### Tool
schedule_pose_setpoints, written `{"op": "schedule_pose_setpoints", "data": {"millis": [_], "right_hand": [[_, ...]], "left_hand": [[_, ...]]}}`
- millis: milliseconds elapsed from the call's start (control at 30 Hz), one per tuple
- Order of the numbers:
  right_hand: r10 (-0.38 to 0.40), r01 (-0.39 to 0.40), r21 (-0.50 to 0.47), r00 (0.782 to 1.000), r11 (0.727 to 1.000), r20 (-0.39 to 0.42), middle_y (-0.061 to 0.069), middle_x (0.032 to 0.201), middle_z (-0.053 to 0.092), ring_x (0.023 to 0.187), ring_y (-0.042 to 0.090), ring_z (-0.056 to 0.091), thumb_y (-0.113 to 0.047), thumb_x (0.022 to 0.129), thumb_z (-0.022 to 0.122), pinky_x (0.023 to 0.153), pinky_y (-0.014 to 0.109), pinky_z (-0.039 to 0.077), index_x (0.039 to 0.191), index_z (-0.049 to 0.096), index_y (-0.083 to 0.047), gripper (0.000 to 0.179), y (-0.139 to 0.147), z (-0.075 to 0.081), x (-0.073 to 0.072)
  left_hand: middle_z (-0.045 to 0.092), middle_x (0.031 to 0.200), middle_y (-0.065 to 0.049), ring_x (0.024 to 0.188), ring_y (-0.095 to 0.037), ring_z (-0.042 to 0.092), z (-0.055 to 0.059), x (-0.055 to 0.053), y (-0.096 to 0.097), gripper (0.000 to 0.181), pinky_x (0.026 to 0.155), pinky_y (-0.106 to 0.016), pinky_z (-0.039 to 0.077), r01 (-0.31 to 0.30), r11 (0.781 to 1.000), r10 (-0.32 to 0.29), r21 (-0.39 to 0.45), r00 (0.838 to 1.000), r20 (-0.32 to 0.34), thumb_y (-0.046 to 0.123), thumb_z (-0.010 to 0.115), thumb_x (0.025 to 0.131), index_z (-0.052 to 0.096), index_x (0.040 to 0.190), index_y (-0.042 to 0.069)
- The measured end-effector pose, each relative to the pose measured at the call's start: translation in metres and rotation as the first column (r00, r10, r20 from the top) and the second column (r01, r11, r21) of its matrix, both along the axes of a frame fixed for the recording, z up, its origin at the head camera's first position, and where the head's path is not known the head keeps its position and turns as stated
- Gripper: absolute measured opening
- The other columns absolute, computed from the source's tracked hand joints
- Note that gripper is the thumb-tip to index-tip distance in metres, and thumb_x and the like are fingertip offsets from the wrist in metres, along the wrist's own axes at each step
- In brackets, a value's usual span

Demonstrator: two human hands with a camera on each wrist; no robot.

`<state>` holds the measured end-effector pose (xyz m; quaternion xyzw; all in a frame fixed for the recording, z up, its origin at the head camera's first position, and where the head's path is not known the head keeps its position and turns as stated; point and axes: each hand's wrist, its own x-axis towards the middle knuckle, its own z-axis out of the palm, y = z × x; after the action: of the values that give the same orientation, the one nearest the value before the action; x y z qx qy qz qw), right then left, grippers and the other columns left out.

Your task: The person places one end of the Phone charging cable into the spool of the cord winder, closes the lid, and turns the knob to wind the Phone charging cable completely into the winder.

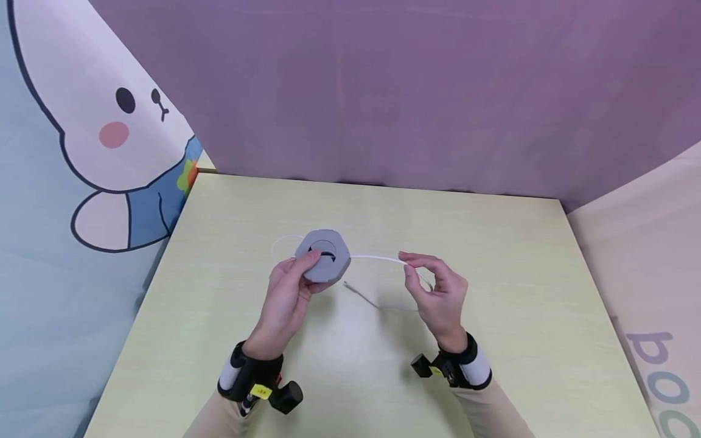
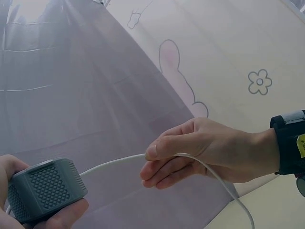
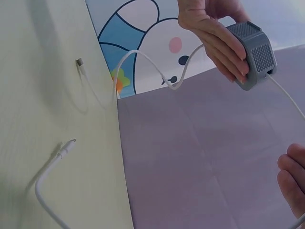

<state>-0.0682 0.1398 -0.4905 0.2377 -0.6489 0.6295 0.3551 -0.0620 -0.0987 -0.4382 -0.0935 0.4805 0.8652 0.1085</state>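
- Head view: centre frame, the left hand [image 1: 285, 298] gripped the grey hexagonal case [image 1: 338, 260], seemingly to steady it; right of centre, the right hand [image 1: 442, 298] pinched the white cable [image 1: 378, 258], perhaps to control that stretch.
- Left wrist view: the case sat lower left; the cable arched towards the pinching fingers.
- Right wrist view: the case, upper right, was held off the table [image 3: 28, 143], probably giving the cable room; connectors [image 3: 66, 149] showed at left.
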Motion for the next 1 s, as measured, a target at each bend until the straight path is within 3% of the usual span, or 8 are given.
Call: {"op": "schedule_pose_setpoints", "data": {"millis": [767, 1000], "right_hand": [[-0.008, 0.007, -0.071, 1.0, 0.997, -0.021, 0.013, 0.096, 0.079, 0.096, 0.017, 0.077, 0.023, 0.08, 0.061, 0.086, 0.026, 0.061, 0.085, 0.062, 0.021, 0.005, 0.0049, -0.0021, 0.0003], [0.01, -0.008, -0.052, 1.0, 0.999, 0.027, 0.01, 0.099, 0.079, 0.097, 0.016, 0.076, 0.021, 0.084, 0.062, 0.09, 0.026, 0.06, 0.087, 0.062, 0.02, 0.003, 0.0062, -0.0074, 0.0017]], "left_hand": [[0.057, 0.134, -0.018, 0.103, -0.016, 0.072, -0.0028, -0.0004, -0.0026, 0.047, 0.086, -0.032, 0.062, 0.003, 1.0, -0.003, -0.007, 1.0, -0.021, 0.008, 0.049, 0.105, 0.042, 0.147, -0.012], [0.057, 0.135, -0.018, 0.103, -0.015, 0.072, -0.0039, 0.0005, -0.0028, 0.047, 0.087, -0.033, 0.061, 0.009, 1.0, -0.009, -0.006, 1.0, -0.011, 0.008, 0.048, 0.106, 0.041, 0.148, -0.012]]}}
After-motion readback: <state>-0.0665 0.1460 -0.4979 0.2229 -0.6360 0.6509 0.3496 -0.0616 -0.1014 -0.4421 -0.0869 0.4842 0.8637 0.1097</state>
